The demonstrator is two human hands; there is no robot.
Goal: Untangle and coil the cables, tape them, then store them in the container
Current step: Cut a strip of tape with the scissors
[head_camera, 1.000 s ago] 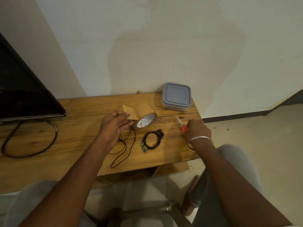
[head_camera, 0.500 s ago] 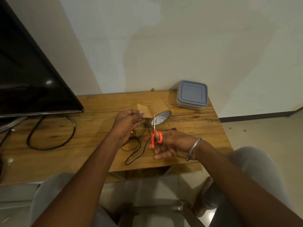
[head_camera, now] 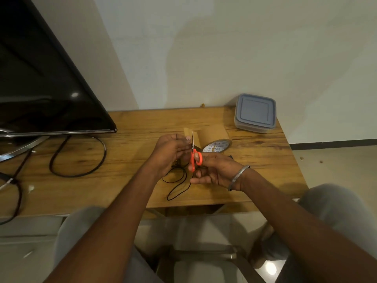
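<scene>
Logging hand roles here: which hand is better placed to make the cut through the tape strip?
The right hand: it grips the orange scissors, blades up against the brown tape strip, whose free end the left hand pinches.

1. Hands: two, the left hand [head_camera: 171,154] and the right hand [head_camera: 216,170];
2. Pair of scissors [head_camera: 196,158], orange-handled: one;
3. Roll of brown tape [head_camera: 217,145]: one;
4. Lidded container [head_camera: 255,113]: one;
5. Thin black cable [head_camera: 179,186] loose on the wood: one in plain sight; a dark scrap beyond the right hand cannot be counted;
6. Thick cable loops by the screen: two, the near loop [head_camera: 81,174] and the edge loop [head_camera: 17,201]; whether they are one cable cannot be told;
7. Television [head_camera: 40,88]: one;
8. Wooden table [head_camera: 132,180]: one;
9. Metal bangle [head_camera: 237,177]: one.
</scene>
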